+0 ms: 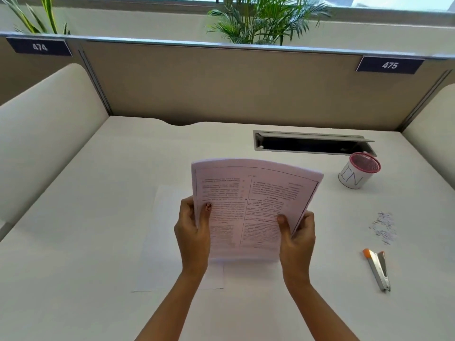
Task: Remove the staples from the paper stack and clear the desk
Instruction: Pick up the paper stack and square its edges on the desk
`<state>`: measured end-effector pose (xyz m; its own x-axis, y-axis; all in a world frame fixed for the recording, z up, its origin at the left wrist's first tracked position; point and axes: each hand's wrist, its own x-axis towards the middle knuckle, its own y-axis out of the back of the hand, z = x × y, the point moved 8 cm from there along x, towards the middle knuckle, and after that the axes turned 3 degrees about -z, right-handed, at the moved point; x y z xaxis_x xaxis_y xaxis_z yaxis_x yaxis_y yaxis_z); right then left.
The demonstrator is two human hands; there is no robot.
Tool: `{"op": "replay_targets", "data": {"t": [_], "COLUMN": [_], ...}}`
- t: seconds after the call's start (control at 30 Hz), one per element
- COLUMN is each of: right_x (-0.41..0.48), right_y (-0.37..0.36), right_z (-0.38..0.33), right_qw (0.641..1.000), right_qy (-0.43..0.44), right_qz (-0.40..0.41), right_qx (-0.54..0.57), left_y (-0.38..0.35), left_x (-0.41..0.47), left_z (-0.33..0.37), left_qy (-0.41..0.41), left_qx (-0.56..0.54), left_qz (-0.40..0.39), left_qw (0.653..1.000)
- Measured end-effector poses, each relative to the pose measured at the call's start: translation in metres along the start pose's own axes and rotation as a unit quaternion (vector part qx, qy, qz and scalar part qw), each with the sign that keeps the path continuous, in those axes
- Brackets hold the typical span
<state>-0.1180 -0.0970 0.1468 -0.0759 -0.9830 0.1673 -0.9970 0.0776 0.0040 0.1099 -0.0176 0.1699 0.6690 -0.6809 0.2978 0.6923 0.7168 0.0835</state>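
I hold a thick paper stack (256,200) upright above the middle of the white desk (86,230), its printed page facing me upside down. My left hand (193,232) grips its lower left edge and my right hand (298,239) grips its lower right edge. A blank white sheet (160,242) lies flat on the desk under the stack. A pile of loose removed staples (384,227) lies to the right. Nearer me on the right lies a silver stapler with an orange tip (378,268).
A pink mesh cup with a white label reading "IN" (358,172) stands at the back right. Behind it an open cable slot (310,143) is set into the desk. Beige partitions (221,87) wall the desk at the back and sides.
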Motion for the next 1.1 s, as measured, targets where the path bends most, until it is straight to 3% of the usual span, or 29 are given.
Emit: {"op": "replay_targets", "data": {"t": [0.17,0.43,0.6,0.77,1.1], "right_x": [-0.001,-0.009,-0.007,0.000,0.005], "right_y": [0.009,0.014,0.025,0.032,0.033], "right_z": [-0.017,0.033,0.038,0.034,0.029], "right_qw": [0.998,0.997,0.994,0.996,0.998], "right_qy": [0.048,0.001,0.013,-0.005,-0.017], "right_qz": [0.017,-0.022,0.029,0.063,0.055], "right_qx": [0.038,-0.067,-0.102,-0.060,-0.018], "left_y": [-0.002,-0.015,-0.012,-0.011,-0.016], "left_x": [-0.005,-0.019,-0.023,-0.017,-0.018], "left_z": [0.013,-0.034,-0.043,-0.035,-0.034], "left_qy": [-0.036,0.011,0.032,0.024,0.028], "left_qx": [-0.020,0.051,0.077,0.086,0.051], "left_qz": [0.014,-0.067,-0.060,-0.043,-0.026], "left_qw": [0.999,0.996,0.995,0.995,0.998]}}
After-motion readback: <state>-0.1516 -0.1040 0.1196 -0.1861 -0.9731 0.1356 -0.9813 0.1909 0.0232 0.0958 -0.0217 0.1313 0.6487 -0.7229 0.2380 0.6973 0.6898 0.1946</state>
